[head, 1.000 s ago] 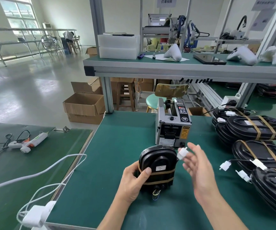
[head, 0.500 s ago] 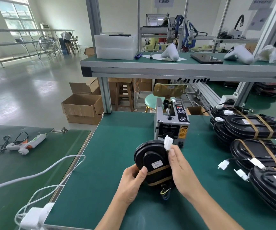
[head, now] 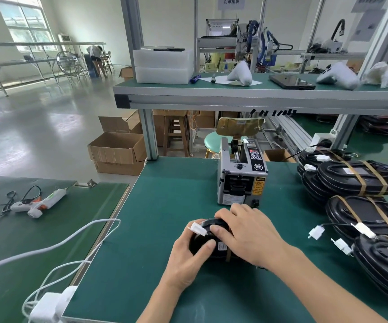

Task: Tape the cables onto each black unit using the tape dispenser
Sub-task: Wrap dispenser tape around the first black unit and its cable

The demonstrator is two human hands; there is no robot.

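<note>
The black unit (head: 208, 247) lies on the green surface (head: 165, 206) between both hands: the left hand (head: 188, 259) curls round its near left side with the thumb on top, and the right hand (head: 246, 234) lies over it with fingers bent round its far edge, the thumb beside a white connector (head: 198, 228) at its top left. Just beyond the right hand stands the tape dispenser (head: 241, 180), and to that hand's right lie taped black units (head: 356, 180) in stacks, with loose white plugs (head: 316, 232) between.

Both forearms are bare right down from the left hand (head: 189, 259) and right hand (head: 248, 236); no sleeves, gloves or rings.
</note>
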